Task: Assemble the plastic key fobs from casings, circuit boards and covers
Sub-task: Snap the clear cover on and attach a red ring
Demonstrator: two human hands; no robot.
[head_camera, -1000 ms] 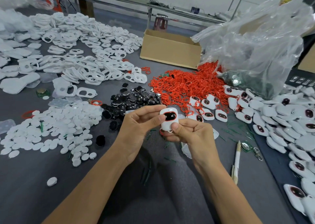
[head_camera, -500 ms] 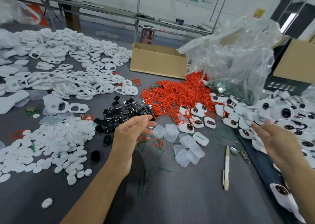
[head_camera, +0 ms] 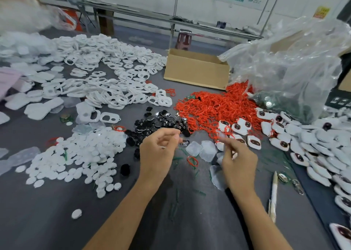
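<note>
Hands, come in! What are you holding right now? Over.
Left hand fingers curled, grip unclear. Right hand loose, holding nothing, beside clear covers. White fobs piled to the right. Nothing blocking.

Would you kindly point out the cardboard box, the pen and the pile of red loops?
cardboard box (head_camera: 195,72), head view, front wall
pen (head_camera: 273,196), head view, mid-barrel
pile of red loops (head_camera: 214,106), head view, heap's middle

Bare left hand (head_camera: 157,152) and right hand (head_camera: 238,162), uncovered along left forearm (head_camera: 121,217) and right forearm (head_camera: 258,219); short nails.
</note>
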